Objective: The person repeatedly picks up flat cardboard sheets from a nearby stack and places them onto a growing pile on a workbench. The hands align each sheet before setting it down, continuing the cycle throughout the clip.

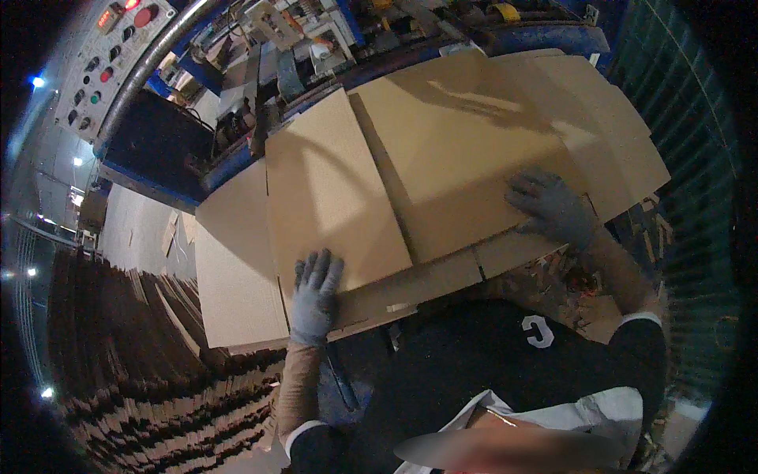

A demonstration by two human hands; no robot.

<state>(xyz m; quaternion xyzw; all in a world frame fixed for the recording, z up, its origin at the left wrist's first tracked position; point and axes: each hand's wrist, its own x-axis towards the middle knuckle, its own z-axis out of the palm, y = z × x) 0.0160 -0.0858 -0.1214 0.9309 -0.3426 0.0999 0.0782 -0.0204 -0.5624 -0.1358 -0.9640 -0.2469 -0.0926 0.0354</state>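
A large flat cardboard box blank lies in front of me, with a panel folded over on its left part and a narrow gap between the folded panels. My left hand, in a grey glove, rests with fingers stretched out on the near edge of that left panel. On the right, my gloved right hand lies flat on the near right part of the folded cardboard, fingers apart. A lower flap sticks out along the near edge, and another flap extends to the left.
A blue machine frame with rails runs along the far side. Its control panel with buttons and knobs is at the upper left. Tall stacks of flat cardboard stand at my left. Cardboard scraps litter the floor; a green corrugated wall rises at right.
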